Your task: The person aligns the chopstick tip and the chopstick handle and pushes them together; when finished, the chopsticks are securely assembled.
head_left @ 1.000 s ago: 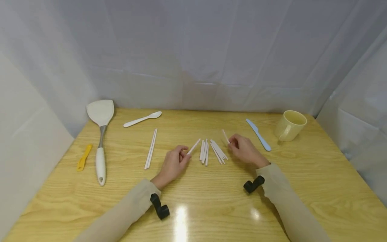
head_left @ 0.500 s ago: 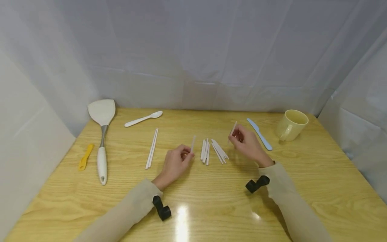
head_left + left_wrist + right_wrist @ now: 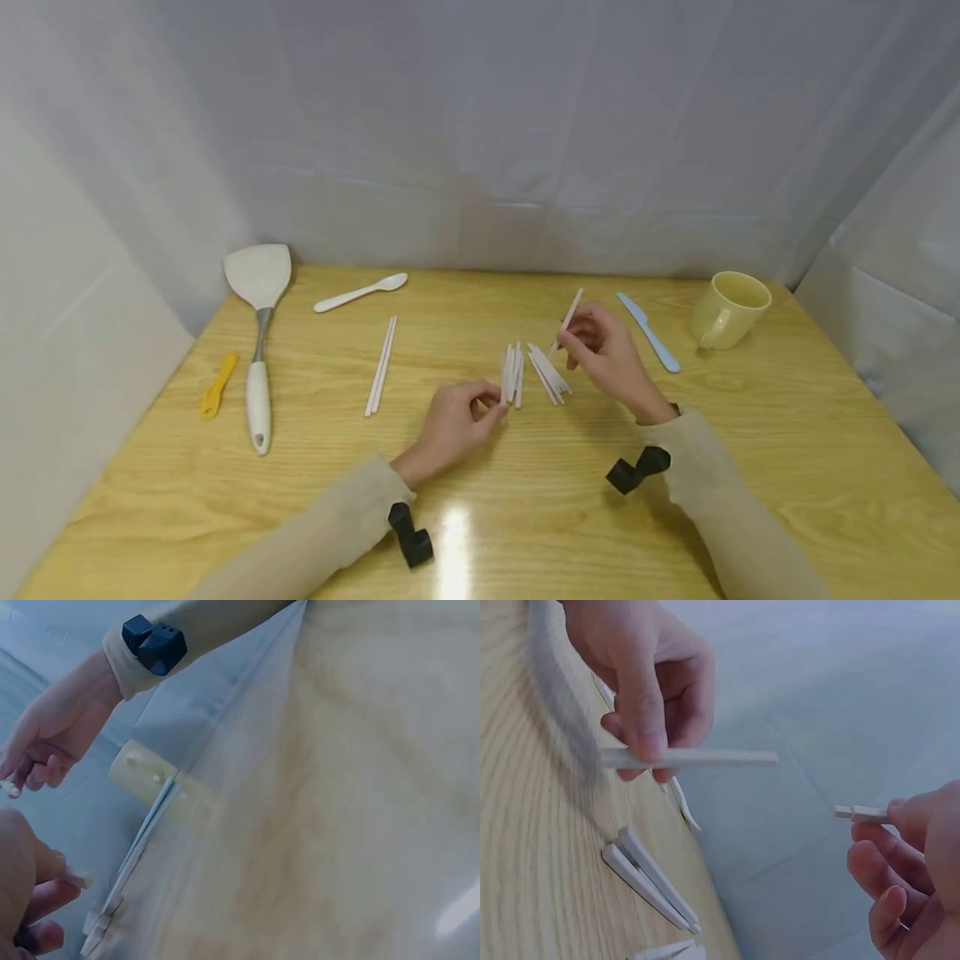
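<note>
In the head view my left hand [image 3: 450,425] pinches a short white stick [image 3: 720,757] between thumb and fingers, beside the left cluster of white sticks [image 3: 517,375]. My right hand [image 3: 615,358] pinches another short white stick [image 3: 572,308], tilted above the table behind the right, fanned cluster of white sticks [image 3: 551,379]. The right wrist view shows both held sticks apart, their ends facing each other. A narrower tip shows on the stick in the right hand [image 3: 866,814]. Much of that stick is hidden by the fingers there.
On the wooden table [image 3: 570,517], a pair of white chopsticks [image 3: 381,367], a white spoon [image 3: 360,293], a spatula [image 3: 258,358] and a small yellow tool [image 3: 219,386] lie leftward. A light blue knife [image 3: 648,332] and a yellow mug [image 3: 729,312] are rightward. A grey curtain [image 3: 480,125] hangs behind.
My left hand has moved right and nearer the body, up to the left cluster, its stick now more upright. The right hand rose, then shifted slightly left with its stick leaning right.
</note>
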### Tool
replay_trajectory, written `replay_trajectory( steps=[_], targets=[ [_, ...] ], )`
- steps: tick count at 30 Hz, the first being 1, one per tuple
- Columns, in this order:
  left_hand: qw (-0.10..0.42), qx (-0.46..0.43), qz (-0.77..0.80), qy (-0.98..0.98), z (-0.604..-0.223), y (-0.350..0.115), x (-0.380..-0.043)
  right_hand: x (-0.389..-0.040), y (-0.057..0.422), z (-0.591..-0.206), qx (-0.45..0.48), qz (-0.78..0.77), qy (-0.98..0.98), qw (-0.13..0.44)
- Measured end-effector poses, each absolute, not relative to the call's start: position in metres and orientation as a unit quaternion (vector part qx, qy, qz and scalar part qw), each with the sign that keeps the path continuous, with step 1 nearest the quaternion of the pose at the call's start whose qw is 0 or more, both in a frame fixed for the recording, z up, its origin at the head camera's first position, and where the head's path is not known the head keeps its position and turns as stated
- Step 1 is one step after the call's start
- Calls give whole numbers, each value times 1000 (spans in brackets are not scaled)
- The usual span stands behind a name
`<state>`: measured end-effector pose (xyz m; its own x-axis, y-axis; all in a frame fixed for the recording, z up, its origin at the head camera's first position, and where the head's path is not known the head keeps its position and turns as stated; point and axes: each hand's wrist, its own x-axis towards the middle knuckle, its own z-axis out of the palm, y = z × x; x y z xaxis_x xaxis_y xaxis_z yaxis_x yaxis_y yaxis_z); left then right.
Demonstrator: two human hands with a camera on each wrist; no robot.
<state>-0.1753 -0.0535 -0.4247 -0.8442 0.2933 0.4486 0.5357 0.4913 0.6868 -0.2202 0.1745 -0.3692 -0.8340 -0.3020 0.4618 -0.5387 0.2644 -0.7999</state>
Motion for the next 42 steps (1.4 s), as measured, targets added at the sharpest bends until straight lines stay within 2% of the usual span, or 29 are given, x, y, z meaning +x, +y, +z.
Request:
replay_trajectory(
  steps=[5, 9, 37, 42],
  targets=[
    [93, -274, -444, -848, -430, -48, -170, -216, 169, -369, 275, 551, -786, 63],
    [81, -287, -453, -840, -432, -45, -167, -212, 167, -368, 276, 540, -795, 36],
    [118, -332, -434, -829, -450, -44, -164, -214, 162, -377, 295, 557, -776, -31],
    [89, -325, -482, -809, -449, -44, -162, -214, 159, -381, 337, 556, -759, -27]
  ],
)
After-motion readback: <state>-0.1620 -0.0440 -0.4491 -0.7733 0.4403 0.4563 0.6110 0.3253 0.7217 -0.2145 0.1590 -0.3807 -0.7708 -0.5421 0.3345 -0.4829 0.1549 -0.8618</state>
